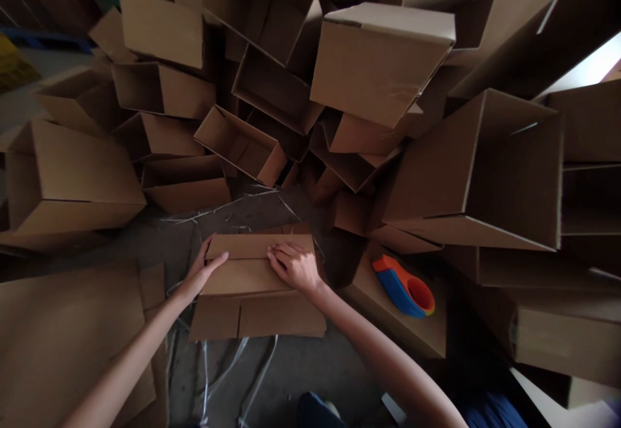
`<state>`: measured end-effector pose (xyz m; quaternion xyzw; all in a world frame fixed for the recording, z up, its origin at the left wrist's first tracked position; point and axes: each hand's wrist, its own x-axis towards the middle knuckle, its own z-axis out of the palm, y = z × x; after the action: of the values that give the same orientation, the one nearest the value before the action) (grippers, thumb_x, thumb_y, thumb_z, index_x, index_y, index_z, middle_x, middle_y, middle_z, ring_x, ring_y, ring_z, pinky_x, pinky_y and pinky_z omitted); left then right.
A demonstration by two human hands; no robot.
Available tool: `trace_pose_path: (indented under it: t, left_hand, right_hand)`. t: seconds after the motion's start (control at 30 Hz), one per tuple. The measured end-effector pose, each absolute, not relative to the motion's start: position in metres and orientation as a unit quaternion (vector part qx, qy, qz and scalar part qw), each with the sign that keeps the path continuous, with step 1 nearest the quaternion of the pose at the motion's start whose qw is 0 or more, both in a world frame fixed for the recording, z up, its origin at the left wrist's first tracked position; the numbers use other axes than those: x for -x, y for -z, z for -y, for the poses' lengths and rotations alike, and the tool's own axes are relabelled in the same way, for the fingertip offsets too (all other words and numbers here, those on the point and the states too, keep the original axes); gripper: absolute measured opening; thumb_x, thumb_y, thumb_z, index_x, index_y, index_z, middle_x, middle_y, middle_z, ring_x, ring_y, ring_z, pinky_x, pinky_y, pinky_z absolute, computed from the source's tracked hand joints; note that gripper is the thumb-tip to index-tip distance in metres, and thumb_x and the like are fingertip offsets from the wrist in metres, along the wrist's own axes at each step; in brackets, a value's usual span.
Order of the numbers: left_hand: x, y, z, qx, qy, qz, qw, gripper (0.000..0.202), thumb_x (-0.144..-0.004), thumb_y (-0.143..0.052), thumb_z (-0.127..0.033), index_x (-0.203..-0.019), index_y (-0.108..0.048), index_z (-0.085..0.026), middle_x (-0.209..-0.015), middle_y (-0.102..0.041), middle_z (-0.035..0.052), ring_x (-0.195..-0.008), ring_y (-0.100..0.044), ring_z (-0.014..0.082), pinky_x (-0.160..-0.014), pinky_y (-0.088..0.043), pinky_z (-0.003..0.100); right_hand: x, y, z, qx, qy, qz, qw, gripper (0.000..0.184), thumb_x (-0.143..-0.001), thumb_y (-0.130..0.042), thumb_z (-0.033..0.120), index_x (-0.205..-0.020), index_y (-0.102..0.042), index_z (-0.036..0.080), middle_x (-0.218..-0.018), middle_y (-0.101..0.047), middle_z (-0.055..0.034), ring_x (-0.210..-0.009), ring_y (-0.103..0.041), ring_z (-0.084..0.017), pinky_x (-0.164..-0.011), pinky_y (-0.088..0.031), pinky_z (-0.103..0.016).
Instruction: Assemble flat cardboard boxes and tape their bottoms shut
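A brown cardboard carton (252, 278) is lying low over the concrete floor (286, 363) at 12 o'clock from the wearer, its top seam running from 9 to 3 o'clock. At the carton's 9 o'clock end, the left hand (202, 271) is clasping the edge, thumb on top and fingers passing down the side. Toward 2 o'clock, the right hand (294, 263) is resting palm down by the seam, fingers loosely bent; whether they are pinching a flap is impossible to tell. Good handling here is probably calling for a firm left hold, keeping the corner square, while the right hand is pressing evenly along the seam until both edges are meeting without overlap. Cardboard panels (281, 317) are jutting out at 6 o'clock, where pale straps (205, 370) are trailing and best avoided underneath. At 3 o'clock, an orange-and-blue tool (398, 292), apparently a tape dispenser, is resting within reach on a closed box (429, 336). A flat cardboard sheet (68, 344) is spreading at 8 o'clock, and open boxes (242, 147) are crowding the view from 10 to 2 o'clock
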<state>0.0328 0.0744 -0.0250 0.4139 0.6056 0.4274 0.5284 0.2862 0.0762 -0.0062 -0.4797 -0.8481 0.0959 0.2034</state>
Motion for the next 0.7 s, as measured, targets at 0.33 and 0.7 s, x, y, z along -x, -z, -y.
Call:
trace_pose_path:
  t: [0.33, 0.7]
  left_hand:
    - [-0.036, 0.008, -0.073, -0.393, -0.419, -0.609, 0.547, 0.081, -0.061, -0.077, -0.057, -0.133, -0.051, -0.027, -0.123, -0.069, 0.0102, -0.112, -0.066, 0.0328, -0.089, -0.054, 0.041]
    - [-0.025, -0.006, -0.085, -0.438, -0.35, -0.634, 0.533, 0.069, -0.054, -0.085, -0.046, -0.114, -0.059, -0.023, -0.119, -0.07, 0.0113, -0.114, -0.064, 0.033, -0.097, -0.051, 0.043]
  right_hand:
    - [-0.288, 0.006, -0.073, 0.45, -0.073, 0.847, 0.272, 0.031, -0.099, -0.043, 0.027, -0.112, -0.07, 0.023, -0.109, -0.074, -0.0051, -0.1, -0.069, -0.017, -0.116, -0.033, -0.043]
    - [-0.282, -0.003, -0.078, 0.48, -0.073, 0.849, 0.207, 0.043, -0.102, -0.037, 0.036, -0.083, -0.072, 0.021, -0.093, -0.074, -0.0062, -0.09, -0.066, -0.018, -0.085, -0.048, -0.028]
